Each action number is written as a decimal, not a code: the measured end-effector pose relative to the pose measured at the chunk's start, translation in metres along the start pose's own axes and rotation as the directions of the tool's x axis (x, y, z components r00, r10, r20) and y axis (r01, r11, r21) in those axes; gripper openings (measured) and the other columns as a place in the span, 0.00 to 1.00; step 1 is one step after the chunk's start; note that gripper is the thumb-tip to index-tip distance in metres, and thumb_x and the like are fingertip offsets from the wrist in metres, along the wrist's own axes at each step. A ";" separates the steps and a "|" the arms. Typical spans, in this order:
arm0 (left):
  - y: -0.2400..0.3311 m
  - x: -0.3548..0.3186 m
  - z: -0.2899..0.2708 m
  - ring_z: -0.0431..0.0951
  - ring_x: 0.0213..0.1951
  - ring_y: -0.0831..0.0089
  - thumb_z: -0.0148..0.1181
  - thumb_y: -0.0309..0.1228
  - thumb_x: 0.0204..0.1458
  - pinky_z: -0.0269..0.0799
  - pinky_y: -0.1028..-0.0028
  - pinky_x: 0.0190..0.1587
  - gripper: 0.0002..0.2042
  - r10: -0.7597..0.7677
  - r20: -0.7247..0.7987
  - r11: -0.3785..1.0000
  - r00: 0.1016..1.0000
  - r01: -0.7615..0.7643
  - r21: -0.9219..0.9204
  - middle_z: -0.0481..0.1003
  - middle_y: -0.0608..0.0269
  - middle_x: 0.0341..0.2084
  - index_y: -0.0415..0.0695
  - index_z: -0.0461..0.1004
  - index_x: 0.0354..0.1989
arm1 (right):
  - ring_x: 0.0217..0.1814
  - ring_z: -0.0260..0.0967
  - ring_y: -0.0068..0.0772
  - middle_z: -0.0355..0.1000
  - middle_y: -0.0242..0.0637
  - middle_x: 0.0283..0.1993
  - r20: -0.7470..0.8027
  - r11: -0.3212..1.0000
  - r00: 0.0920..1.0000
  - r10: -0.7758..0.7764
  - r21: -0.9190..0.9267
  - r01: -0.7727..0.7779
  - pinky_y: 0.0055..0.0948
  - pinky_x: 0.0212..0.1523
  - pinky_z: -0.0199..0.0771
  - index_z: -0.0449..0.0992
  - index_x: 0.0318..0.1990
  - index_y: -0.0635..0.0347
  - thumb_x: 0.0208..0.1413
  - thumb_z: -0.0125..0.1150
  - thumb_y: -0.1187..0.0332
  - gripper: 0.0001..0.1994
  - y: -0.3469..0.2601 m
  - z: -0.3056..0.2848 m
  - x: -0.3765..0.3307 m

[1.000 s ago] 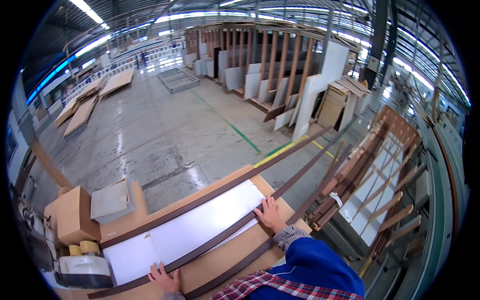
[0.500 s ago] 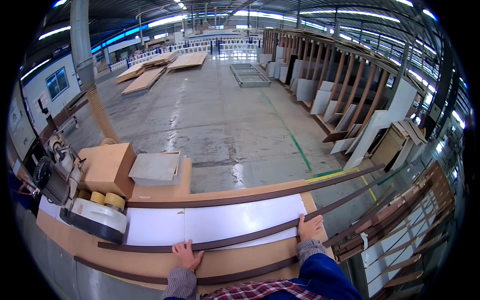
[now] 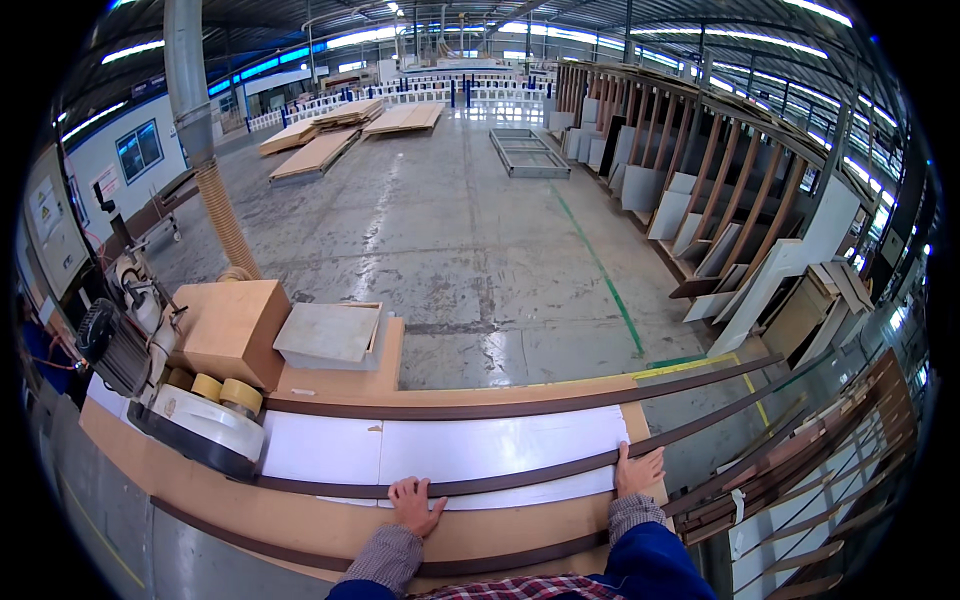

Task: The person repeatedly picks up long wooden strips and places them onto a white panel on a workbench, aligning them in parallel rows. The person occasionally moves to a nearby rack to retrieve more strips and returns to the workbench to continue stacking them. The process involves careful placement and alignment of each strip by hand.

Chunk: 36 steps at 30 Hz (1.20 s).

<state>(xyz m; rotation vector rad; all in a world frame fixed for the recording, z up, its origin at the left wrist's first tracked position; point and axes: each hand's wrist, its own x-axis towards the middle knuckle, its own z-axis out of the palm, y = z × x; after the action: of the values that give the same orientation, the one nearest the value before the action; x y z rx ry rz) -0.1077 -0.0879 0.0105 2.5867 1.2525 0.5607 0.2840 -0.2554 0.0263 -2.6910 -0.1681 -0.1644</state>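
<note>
Dark brown strip (image 3: 500, 482), long and thin, lies lengthwise across a white panel (image 3: 470, 450) on a tan worktable (image 3: 300, 520) — both hands are on it. Left hand (image 3: 415, 503) lies flat, palm down, fingers spread, pressing on the strip near its middle; it grips nothing. Right hand (image 3: 637, 470) rests open at the strip's right stretch, near the white panel's right end, fingers pointing away from the body, likewise pressing rather than grasping. Grey-checked cuffs and a blue sleeve come up from the lower edge. A second brown strip (image 3: 520, 405) runs along the far edge of the white panel, and a third (image 3: 420, 565) lies nearer the body on the bare tan board. At the table's left end sits a machine (image 3: 150, 360) with a motor and a white guard; two rolls of yellowish tape (image 3: 225, 392) lie just beside it, a cardboard box (image 3: 235, 325) behind them, a shallow tray with a grey board (image 3: 330, 335) to its right. Off the right end — a rack of more brown strips (image 3: 800, 470). Beyond, a concrete floor (image 3: 470, 240) with a green line, and panels leaning in wooden racks (image 3: 700, 170).
</note>
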 end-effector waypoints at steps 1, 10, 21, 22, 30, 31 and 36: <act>0.004 0.004 0.002 0.56 0.51 0.55 0.57 0.48 0.46 0.43 0.52 0.56 0.27 0.008 0.027 1.000 1.000 -0.008 0.005 0.61 0.51 0.45 0.41 0.64 0.50 | 0.68 0.44 0.47 0.50 0.52 0.65 -0.009 1.000 1.000 -0.002 -0.001 0.002 0.52 0.66 0.36 0.44 0.64 0.70 0.48 0.52 0.38 0.49 0.001 0.002 0.000; 0.017 0.017 0.016 0.53 0.59 0.53 0.54 0.49 0.50 0.40 0.51 0.61 0.30 0.100 0.101 0.995 0.990 -0.100 -0.009 0.57 0.48 0.55 0.40 0.61 0.56 | 0.66 0.48 0.48 0.54 0.53 0.63 -0.085 1.000 0.996 -0.011 -0.021 0.009 0.52 0.66 0.40 0.47 0.64 0.71 0.46 0.51 0.37 0.49 0.007 0.014 0.004; -0.042 -0.001 -0.013 0.44 0.64 0.41 0.55 0.44 0.49 0.34 0.49 0.64 0.36 -0.270 -0.249 0.958 0.930 0.284 0.021 0.48 0.33 0.61 0.27 0.52 0.58 | 0.66 0.48 0.47 0.53 0.53 0.63 -0.028 0.996 1.000 -0.002 -0.087 0.000 0.49 0.66 0.40 0.47 0.64 0.71 0.50 0.46 0.37 0.46 0.002 0.005 0.002; -0.043 -0.001 -0.015 0.44 0.64 0.41 0.55 0.43 0.49 0.34 0.49 0.64 0.36 -0.290 -0.243 0.951 0.926 0.308 0.038 0.48 0.33 0.61 0.27 0.53 0.58 | 0.66 0.48 0.47 0.53 0.53 0.63 -0.014 0.996 1.000 0.000 -0.094 -0.002 0.49 0.66 0.40 0.47 0.64 0.71 0.51 0.45 0.37 0.46 0.002 0.003 0.002; -0.043 -0.002 -0.015 0.45 0.64 0.41 0.54 0.41 0.48 0.35 0.48 0.64 0.34 -0.315 -0.322 0.936 0.893 0.349 0.051 0.48 0.33 0.61 0.26 0.54 0.57 | 0.67 0.49 0.46 0.53 0.52 0.64 -0.003 0.992 1.000 0.015 -0.123 -0.015 0.48 0.66 0.42 0.47 0.64 0.70 0.54 0.44 0.40 0.43 -0.001 0.003 0.003; -0.044 -0.002 -0.014 0.44 0.64 0.41 0.54 0.41 0.49 0.35 0.48 0.64 0.34 -0.322 -0.311 0.935 0.894 0.353 0.047 0.48 0.33 0.61 0.26 0.54 0.57 | 0.66 0.50 0.44 0.55 0.50 0.63 -0.026 0.984 1.000 0.010 -0.179 -0.014 0.46 0.65 0.45 0.48 0.64 0.69 0.56 0.39 0.38 0.42 -0.001 0.004 0.003; -0.050 -0.005 -0.008 0.44 0.64 0.41 0.52 0.42 0.50 0.35 0.47 0.64 0.33 -0.292 -0.338 0.944 0.895 0.326 0.048 0.48 0.33 0.61 0.27 0.55 0.57 | 0.66 0.50 0.45 0.54 0.51 0.63 0.001 0.985 1.000 0.006 -0.171 -0.006 0.46 0.66 0.45 0.48 0.64 0.70 0.56 0.39 0.39 0.41 0.000 0.002 0.002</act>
<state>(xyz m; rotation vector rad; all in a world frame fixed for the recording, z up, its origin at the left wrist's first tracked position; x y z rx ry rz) -0.1488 -0.0607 -0.0003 2.3607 1.8029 0.9059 0.2862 -0.2542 0.0252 -2.8621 -0.1524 -0.1831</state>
